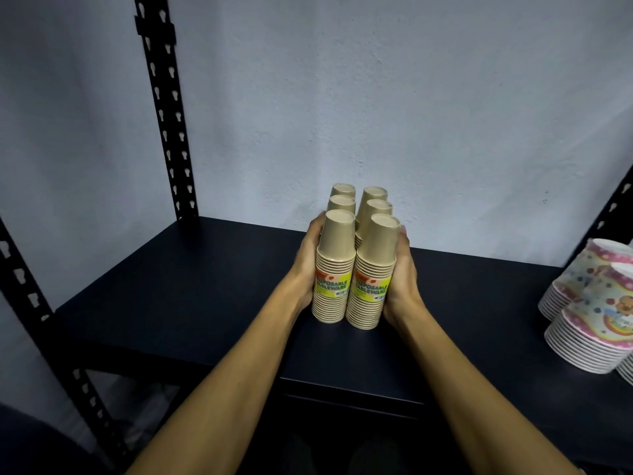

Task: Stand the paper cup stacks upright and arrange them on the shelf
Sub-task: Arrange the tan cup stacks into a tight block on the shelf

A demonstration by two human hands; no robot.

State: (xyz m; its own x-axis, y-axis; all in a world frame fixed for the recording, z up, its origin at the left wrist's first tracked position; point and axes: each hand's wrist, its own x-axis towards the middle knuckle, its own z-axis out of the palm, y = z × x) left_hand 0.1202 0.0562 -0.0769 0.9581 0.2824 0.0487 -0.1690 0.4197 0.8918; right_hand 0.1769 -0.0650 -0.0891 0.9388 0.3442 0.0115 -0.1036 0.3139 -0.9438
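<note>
On the dark shelf (171, 303), near its middle and close to the pale wall (376, 97), I see six brown paper cup stacks (356, 269) standing upright, bottoms up, in two rows of three, touching one another. The two front stacks carry yellow "Disposable Tableware" labels (334, 286). My left hand (306, 265) presses flat against the left side of the group and my right hand (404, 272) against the right side, so the block is squeezed between them; the fingers of both hands lie together, stretched along the cups and partly hidden behind them. At the right edge of the shelf, well apart, stand patterned pink-and-white cup stacks (592, 303). A black perforated upright (164, 108) rises at the back left.
</note>
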